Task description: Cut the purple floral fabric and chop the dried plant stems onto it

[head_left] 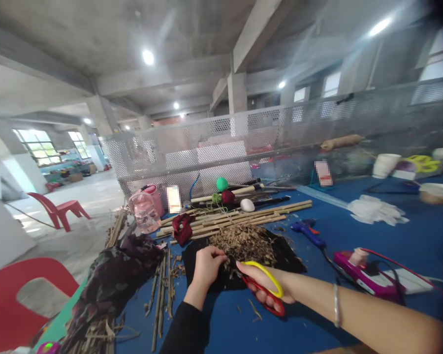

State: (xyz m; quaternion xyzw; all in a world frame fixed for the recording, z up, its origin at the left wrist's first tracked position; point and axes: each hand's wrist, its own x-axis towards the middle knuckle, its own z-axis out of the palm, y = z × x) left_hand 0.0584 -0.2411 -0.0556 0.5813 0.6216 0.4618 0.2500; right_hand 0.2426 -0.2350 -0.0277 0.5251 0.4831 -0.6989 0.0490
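Note:
My left hand (206, 268) is closed in a pinch at the near edge of a pile of dry brown twigs (245, 243), holding a bit of that stuff. The pile lies on a black cloth (291, 258) on the blue table (409, 241). My right hand (269, 287) grips scissors (266, 287) with one yellow and one red handle loop. Their blades point left toward the left hand's fingers.
Long bamboo sticks (236, 216) lie behind the pile, with a dark red cloth (182, 227), a pink water bottle (144, 210), yarn balls (222, 184) and a white egg shape (247, 205). A blue glue gun (308, 231) and a pink device (365, 273) sit to the right. Red chairs (61, 209) stand left.

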